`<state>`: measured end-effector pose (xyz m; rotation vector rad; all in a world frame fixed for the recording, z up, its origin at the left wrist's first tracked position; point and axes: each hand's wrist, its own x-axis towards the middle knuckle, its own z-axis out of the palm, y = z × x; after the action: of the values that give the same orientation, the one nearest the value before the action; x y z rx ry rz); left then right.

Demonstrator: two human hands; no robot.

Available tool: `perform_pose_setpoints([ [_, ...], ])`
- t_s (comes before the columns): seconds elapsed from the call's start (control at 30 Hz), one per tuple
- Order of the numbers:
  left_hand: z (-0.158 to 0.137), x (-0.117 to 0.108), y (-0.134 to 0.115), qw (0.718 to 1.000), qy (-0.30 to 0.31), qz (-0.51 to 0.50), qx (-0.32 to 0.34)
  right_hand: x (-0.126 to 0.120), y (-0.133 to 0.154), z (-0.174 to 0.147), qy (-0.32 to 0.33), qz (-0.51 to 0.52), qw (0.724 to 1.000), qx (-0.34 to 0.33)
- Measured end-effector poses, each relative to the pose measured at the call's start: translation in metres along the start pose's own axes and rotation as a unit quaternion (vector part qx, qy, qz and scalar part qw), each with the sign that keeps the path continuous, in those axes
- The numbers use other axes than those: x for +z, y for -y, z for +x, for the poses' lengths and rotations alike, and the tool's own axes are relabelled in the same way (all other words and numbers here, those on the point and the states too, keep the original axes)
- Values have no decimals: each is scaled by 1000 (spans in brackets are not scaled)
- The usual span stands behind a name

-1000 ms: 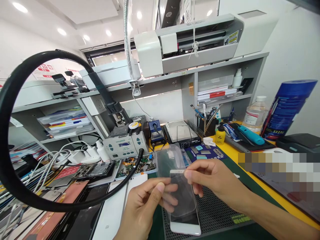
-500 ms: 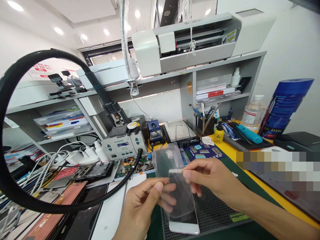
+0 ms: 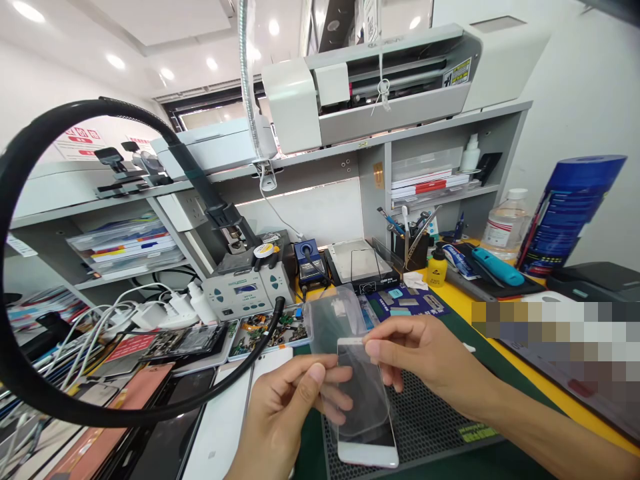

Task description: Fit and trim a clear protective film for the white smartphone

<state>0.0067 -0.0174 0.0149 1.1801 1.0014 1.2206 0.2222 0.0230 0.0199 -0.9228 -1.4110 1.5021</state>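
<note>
A white phone with a dark screen [image 3: 367, 455] lies face up on a black perforated mat [image 3: 430, 410]. Over its screen hangs a see-through, phone-sized plastic film [image 3: 363, 400] with rounded edges; whether it touches the glass I cannot tell. My left hand [image 3: 287, 400] pinches the film's left side, with its lower fingers showing through or behind it. Thumb and forefinger of my right hand [image 3: 410, 350] are closed on the film at the phone's top right corner. Beyond the phone's top end, another clear plastic piece [image 3: 325, 320] reaches towards the back.
A black hose [image 3: 165, 415] loops across the left side from the grey hot-air station [image 3: 245, 293]. Behind are a tray of small parts [image 3: 260, 330] and a tool holder [image 3: 413, 248]. Several phones and panels crowd the left; a yellow bottle [image 3: 437, 267] stands right.
</note>
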Motion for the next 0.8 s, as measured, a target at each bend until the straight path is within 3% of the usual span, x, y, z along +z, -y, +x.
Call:
perform_pose_setpoints([
  [0.8, 3, -3, 0, 999, 24, 21, -12, -2, -4, 0, -1, 0, 1000, -4],
])
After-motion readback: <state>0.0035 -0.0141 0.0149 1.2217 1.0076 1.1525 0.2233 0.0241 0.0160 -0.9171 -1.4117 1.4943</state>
